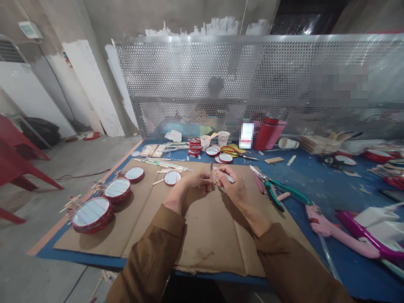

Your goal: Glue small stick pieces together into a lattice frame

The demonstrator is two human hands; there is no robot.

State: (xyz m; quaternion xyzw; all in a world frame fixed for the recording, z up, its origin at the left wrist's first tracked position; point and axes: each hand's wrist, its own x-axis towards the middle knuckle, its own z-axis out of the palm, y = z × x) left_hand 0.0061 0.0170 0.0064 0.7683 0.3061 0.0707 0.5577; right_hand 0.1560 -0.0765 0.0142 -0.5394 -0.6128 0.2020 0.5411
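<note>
Head view: close fingerwork near the far edge of the cardboard sheet [195, 240]

Left of the cardboard sheet, a red chair [19, 147] stands on the floor. Along the sheet's left side sit three round red tins, large [91, 212], middle [117, 189] and small [134, 174], with thin wooden sticks [73, 203] by their outer sides. Near the sheet's far edge lies a white disc [172, 177] with a red rim. Next comes the left hand [201, 180], above the sheet, thumb and fingers pinched nearly together on a thin brown strip [211, 169] standing upright. Just beside it, between the hands, is a small patterned piece [215, 176], too blurred to name. The right hand [232, 183] has its fingers curled closely around a white object [231, 179]. Beyond the sheet stands a red bottle [266, 135]; across its right edge lie teal-handled pliers [274, 198], and farther right, a pink tool [344, 240] rests on the blue table [303, 168]
</note>
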